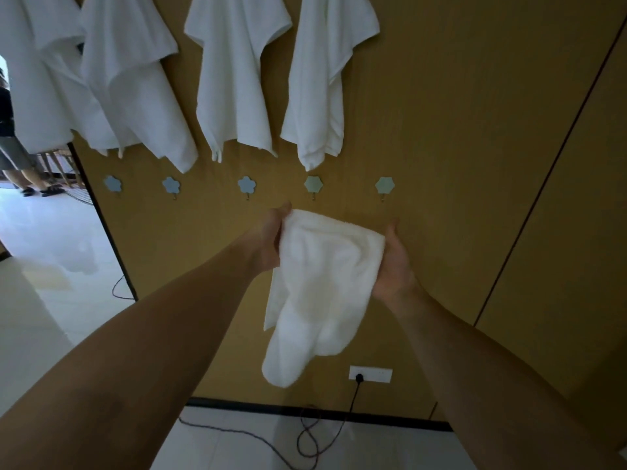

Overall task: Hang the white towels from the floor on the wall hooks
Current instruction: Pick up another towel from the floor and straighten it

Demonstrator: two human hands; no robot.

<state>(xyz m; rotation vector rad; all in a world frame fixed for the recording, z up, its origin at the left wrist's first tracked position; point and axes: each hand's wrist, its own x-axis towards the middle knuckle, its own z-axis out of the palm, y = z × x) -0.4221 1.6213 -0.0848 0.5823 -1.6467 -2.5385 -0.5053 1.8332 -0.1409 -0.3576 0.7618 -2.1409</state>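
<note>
Towel (pixel 315 286) in white terry is held up in front of the tan wall (pixel 458 130), just below the lower row of hooks, with its top edge stretched between the two hands and the rest hanging in a loose, bunched fold toward the floor. The left hand (pixel 271 242) is curled round the left end of the top edge, and the right hand (pixel 393 262) is curled round the right end, so each grip is clamped on the cloth. The fabric is judged to be light, soft and limp: it sags and folds under its own weight and offers no stiffness, so it will not stay spread unless tension is kept between the hands. It is not slippery or fragile. A hold near the top edge or a corner is judged best, with a gathered bit of cloth presented to a hook.

Five small hooks are seen in the near row: three flower-shaped blue ones (pixel 246 184) to the left and two hexagonal green ones, one (pixel 313 183) just above the towel and another (pixel 384 185) to its right. All are bare. Four hung towels (pixel 234 79) are draped higher up.

No brand, label or readable writing is visible on the towel, the hooks or the wall socket (pixel 370 373).
</note>
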